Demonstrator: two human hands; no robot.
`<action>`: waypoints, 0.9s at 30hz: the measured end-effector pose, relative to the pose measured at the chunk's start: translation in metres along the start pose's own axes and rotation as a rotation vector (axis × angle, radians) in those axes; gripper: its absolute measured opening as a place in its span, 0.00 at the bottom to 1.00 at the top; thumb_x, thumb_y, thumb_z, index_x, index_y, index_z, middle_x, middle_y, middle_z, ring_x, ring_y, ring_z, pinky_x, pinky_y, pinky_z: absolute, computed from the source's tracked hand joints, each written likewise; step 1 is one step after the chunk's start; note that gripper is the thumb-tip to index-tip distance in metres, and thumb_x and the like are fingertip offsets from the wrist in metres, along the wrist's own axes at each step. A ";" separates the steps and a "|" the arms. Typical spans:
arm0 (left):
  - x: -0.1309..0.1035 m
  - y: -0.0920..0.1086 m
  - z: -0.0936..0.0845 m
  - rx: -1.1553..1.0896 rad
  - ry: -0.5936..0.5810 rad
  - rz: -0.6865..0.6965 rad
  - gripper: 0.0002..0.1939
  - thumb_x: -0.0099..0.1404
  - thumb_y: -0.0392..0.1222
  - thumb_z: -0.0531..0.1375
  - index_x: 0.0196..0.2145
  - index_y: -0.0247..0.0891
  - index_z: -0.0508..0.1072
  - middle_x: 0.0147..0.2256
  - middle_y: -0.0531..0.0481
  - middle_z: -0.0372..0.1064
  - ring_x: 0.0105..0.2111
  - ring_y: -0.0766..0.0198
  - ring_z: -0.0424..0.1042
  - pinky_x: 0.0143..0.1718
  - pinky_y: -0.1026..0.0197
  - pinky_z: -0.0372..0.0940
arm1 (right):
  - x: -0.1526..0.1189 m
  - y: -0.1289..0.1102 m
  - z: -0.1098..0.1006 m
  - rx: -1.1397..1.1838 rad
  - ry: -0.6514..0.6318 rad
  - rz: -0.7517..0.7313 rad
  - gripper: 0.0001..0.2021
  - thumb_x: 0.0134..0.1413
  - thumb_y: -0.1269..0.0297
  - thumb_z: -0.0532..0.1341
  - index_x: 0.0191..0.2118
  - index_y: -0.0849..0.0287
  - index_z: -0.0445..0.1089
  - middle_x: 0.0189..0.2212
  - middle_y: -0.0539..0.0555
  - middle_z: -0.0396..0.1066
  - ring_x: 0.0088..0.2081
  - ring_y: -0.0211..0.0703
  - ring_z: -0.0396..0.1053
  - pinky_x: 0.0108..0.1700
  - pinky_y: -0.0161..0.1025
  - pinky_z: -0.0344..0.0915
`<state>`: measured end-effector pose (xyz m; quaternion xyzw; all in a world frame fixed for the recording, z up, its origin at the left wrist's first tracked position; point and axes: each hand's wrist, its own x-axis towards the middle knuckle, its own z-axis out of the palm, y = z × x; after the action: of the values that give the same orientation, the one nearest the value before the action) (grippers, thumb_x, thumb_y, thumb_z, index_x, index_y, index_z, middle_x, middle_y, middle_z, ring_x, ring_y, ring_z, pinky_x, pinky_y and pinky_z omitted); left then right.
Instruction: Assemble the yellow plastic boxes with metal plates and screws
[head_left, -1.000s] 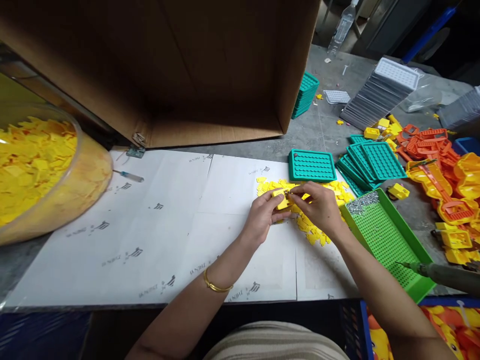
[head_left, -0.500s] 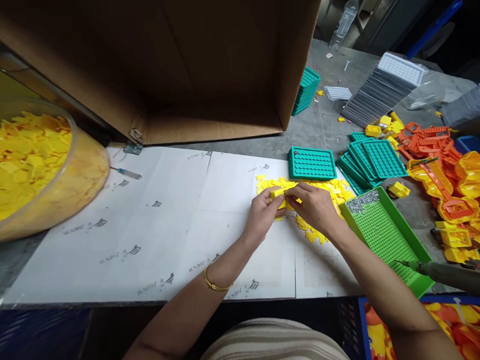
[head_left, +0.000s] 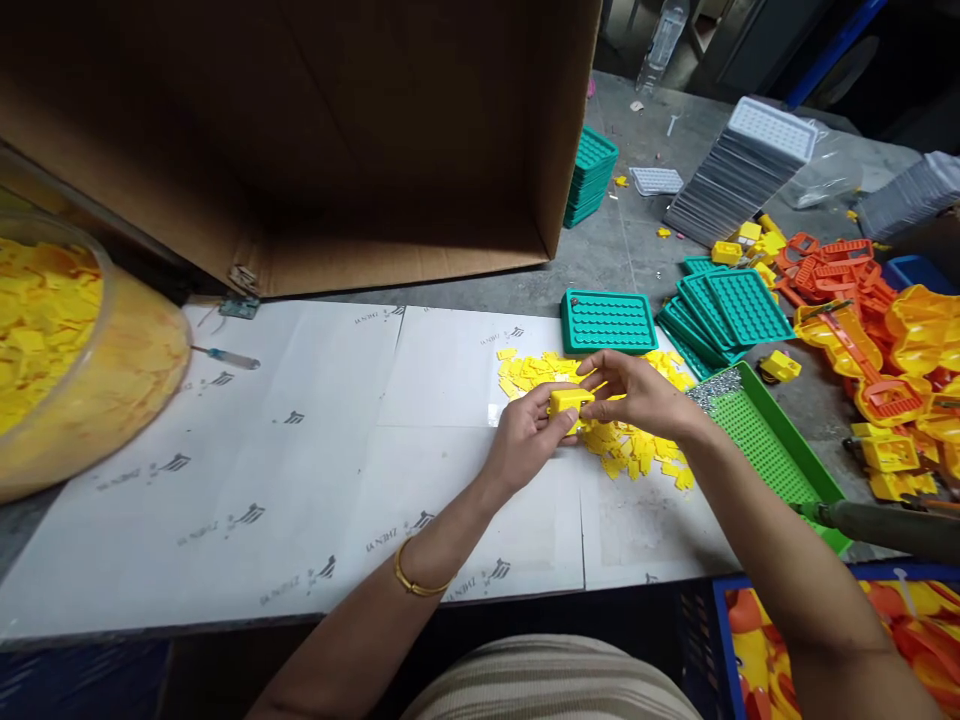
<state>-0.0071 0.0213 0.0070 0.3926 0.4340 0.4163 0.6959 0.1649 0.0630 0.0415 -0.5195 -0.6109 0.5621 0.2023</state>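
Note:
My left hand [head_left: 529,432] grips a small box-shaped yellow plastic part [head_left: 571,400] between thumb and fingers, above the white board. Close against the part's right side is my right hand [head_left: 634,392], its fingers spread and the thumb tip by the part's edge. Whether that thumb presses on the part I cannot tell. Beneath and around both hands lies a loose pile of flat yellow plastic pieces [head_left: 637,455]. A stack of teal dimpled trays [head_left: 609,322] stands just beyond the pile.
On the right, a green perforated tray [head_left: 772,450] holds small silver screws [head_left: 716,388]; a power screwdriver [head_left: 885,528] reaches over it. Orange and yellow plastic parts crowd the far right. At left are a screwdriver [head_left: 234,358] and a tub of yellow pieces [head_left: 150,350]; behind stands a cardboard box [head_left: 405,265].
My right hand's fingers have spread from a pinch at the yellow part. The part has turned and shows more of its face in my left hand. The whole view has shifted slightly.

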 end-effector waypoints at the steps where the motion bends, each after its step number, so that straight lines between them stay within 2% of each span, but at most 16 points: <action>1: -0.001 0.000 0.001 0.007 -0.008 0.005 0.17 0.56 0.42 0.63 0.44 0.36 0.74 0.41 0.46 0.74 0.37 0.60 0.74 0.34 0.62 0.73 | 0.001 0.001 -0.001 0.040 -0.043 0.011 0.19 0.39 0.65 0.69 0.40 0.59 0.66 0.34 0.51 0.69 0.32 0.38 0.69 0.32 0.36 0.67; 3: -0.001 0.000 0.001 -0.003 -0.001 0.000 0.17 0.55 0.41 0.64 0.43 0.36 0.74 0.41 0.46 0.74 0.37 0.60 0.74 0.33 0.62 0.73 | 0.003 0.003 0.000 0.077 -0.075 -0.001 0.18 0.40 0.65 0.69 0.39 0.60 0.67 0.30 0.51 0.69 0.32 0.37 0.68 0.33 0.36 0.67; 5: 0.001 0.000 0.001 -0.080 0.033 -0.036 0.17 0.55 0.41 0.64 0.42 0.36 0.74 0.41 0.46 0.74 0.37 0.60 0.75 0.32 0.63 0.73 | 0.005 0.005 0.003 0.089 -0.023 -0.015 0.18 0.40 0.63 0.69 0.39 0.61 0.69 0.31 0.51 0.69 0.31 0.36 0.67 0.33 0.35 0.66; 10: 0.007 0.001 -0.002 -0.458 0.078 -0.194 0.13 0.57 0.39 0.61 0.40 0.33 0.74 0.42 0.42 0.74 0.38 0.57 0.76 0.34 0.61 0.72 | 0.002 0.009 0.012 0.131 0.079 -0.060 0.19 0.50 0.54 0.64 0.45 0.60 0.70 0.39 0.55 0.71 0.34 0.37 0.69 0.34 0.36 0.69; 12: 0.009 0.002 -0.003 -0.560 0.092 -0.213 0.12 0.59 0.38 0.60 0.41 0.32 0.73 0.43 0.41 0.73 0.40 0.57 0.75 0.36 0.59 0.72 | -0.004 0.011 0.017 0.185 0.176 -0.085 0.18 0.51 0.53 0.63 0.44 0.59 0.71 0.41 0.55 0.71 0.34 0.37 0.69 0.34 0.36 0.70; 15: 0.010 0.003 -0.003 -0.637 0.128 -0.199 0.10 0.61 0.37 0.59 0.41 0.33 0.73 0.46 0.42 0.72 0.42 0.59 0.73 0.37 0.61 0.71 | -0.012 0.016 0.027 0.265 0.390 -0.062 0.17 0.46 0.53 0.66 0.39 0.60 0.70 0.32 0.52 0.70 0.27 0.34 0.66 0.25 0.33 0.67; 17: 0.010 0.002 -0.002 -0.659 0.131 -0.175 0.09 0.62 0.37 0.58 0.41 0.34 0.73 0.46 0.44 0.72 0.43 0.61 0.72 0.38 0.61 0.69 | -0.015 0.019 0.035 0.319 0.391 0.007 0.18 0.43 0.53 0.68 0.38 0.60 0.70 0.28 0.50 0.69 0.24 0.33 0.66 0.22 0.32 0.65; 20: 0.010 -0.002 -0.001 -0.671 0.100 -0.130 0.09 0.62 0.38 0.59 0.40 0.35 0.73 0.46 0.45 0.72 0.44 0.62 0.71 0.43 0.61 0.67 | -0.015 0.022 0.046 0.416 0.322 0.084 0.21 0.41 0.53 0.69 0.41 0.59 0.71 0.30 0.51 0.73 0.26 0.36 0.70 0.23 0.32 0.67; 24: 0.010 -0.007 0.002 -0.620 0.047 -0.049 0.10 0.61 0.41 0.61 0.39 0.36 0.73 0.45 0.47 0.72 0.45 0.60 0.70 0.46 0.59 0.66 | -0.009 0.022 0.055 0.544 0.372 0.099 0.21 0.36 0.53 0.70 0.38 0.59 0.73 0.30 0.53 0.75 0.28 0.38 0.72 0.24 0.33 0.68; 27: 0.009 -0.007 0.004 -0.587 0.021 -0.020 0.11 0.60 0.44 0.62 0.39 0.37 0.73 0.46 0.46 0.71 0.47 0.59 0.70 0.48 0.57 0.64 | -0.007 0.022 0.059 0.661 0.378 0.060 0.18 0.34 0.55 0.72 0.34 0.59 0.74 0.28 0.51 0.74 0.28 0.37 0.71 0.27 0.32 0.68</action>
<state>0.0005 0.0261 -0.0008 0.1658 0.3062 0.5212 0.7792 0.1274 0.0252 0.0075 -0.5385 -0.3330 0.6285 0.4517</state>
